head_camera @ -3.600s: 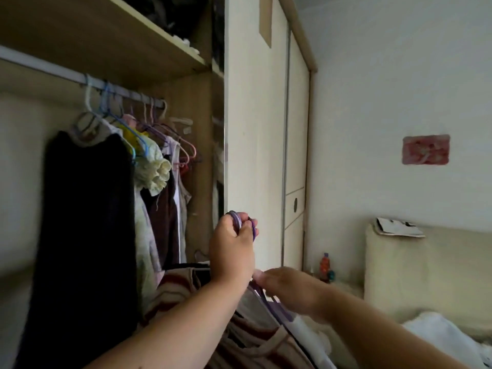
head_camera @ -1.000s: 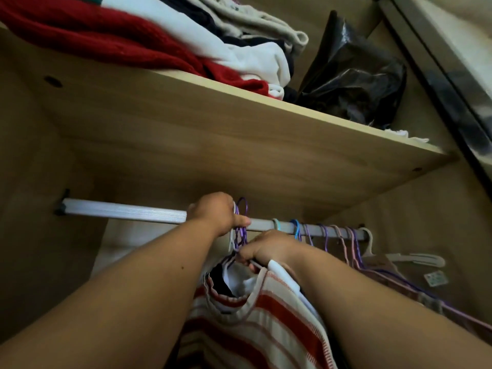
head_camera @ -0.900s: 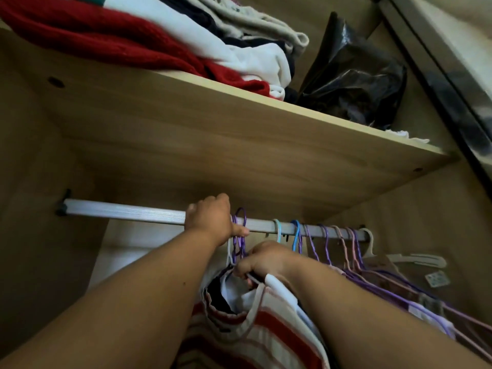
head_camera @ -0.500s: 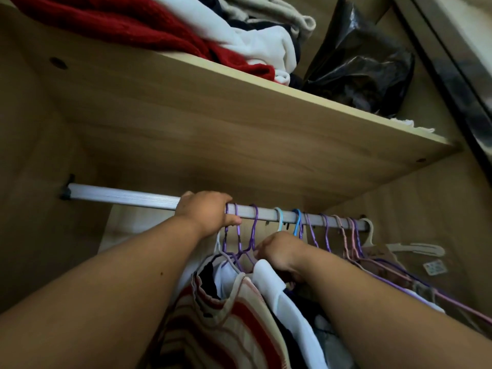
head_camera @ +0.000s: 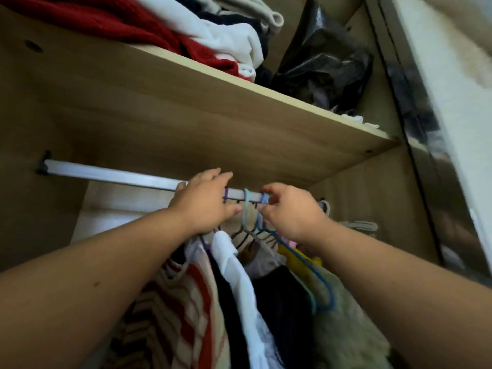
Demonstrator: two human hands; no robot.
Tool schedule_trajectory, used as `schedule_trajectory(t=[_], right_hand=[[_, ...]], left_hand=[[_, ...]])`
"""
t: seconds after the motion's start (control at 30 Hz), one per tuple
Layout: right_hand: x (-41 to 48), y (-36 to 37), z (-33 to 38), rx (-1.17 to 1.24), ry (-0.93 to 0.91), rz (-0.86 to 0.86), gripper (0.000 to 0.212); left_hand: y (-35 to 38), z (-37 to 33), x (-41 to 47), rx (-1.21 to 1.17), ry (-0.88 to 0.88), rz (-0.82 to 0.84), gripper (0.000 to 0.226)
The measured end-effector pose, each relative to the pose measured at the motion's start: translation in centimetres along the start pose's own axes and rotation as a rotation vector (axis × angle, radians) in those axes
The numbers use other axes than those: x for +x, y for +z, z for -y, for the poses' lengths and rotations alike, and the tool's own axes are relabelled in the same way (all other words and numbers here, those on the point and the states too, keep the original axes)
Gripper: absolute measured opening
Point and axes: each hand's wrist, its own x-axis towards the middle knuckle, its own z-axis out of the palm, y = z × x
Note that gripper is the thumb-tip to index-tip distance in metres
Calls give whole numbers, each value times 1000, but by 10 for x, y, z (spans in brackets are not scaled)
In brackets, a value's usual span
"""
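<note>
A silver clothes rail (head_camera: 111, 174) runs under a wooden shelf (head_camera: 186, 107) inside the wardrobe. My left hand (head_camera: 206, 203) lies over the rail with fingers stretched above it and thumb below, next to a purple hanger hook (head_camera: 226, 194). Below it hang a red-and-cream striped garment (head_camera: 191, 302) and a white one (head_camera: 239, 283). My right hand (head_camera: 290, 209) pinches the hook of a blue hanger (head_camera: 323, 286) at the rail. A teal hanger hook (head_camera: 247, 201) sits between my hands.
Folded clothes, among them a red knit (head_camera: 106, 25), and a black plastic bag (head_camera: 327, 70) lie on the shelf. More hangers and dark and yellowish garments hang to the right. The wardrobe door edge (head_camera: 439, 89) stands at the right.
The striped garment's hanger went onto the rail. My right hand rose from the garments to the blue hanger hook. My left hand's fingers straightened over the rail.
</note>
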Motion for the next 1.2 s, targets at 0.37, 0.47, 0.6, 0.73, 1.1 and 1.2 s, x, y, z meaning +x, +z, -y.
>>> schedule_trajectory(t=[0.37, 0.47, 0.6, 0.73, 1.1, 1.2], right_hand=[[-277, -156, -135, -695, 129, 244, 75], [-379, -203, -169, -768, 330, 361, 78], [-514, -268, -190, -749, 670, 472, 76], [-628, -327, -192, -700, 1001, 541, 71], [-820, -391, -189, -676, 1600, 497, 66], [-848, -388, -204, -665, 1727, 492, 66]], left_hand=[[25, -300, -163, -307, 496, 286, 80], [45, -390, -234, -427, 569, 443, 80], [57, -499, -331, -620, 676, 625, 78], [56, -594, -420, -726, 805, 826, 79], [69, -736, -574, -871, 1051, 1226, 84], [98, -763, -586, -895, 1091, 1276, 83]])
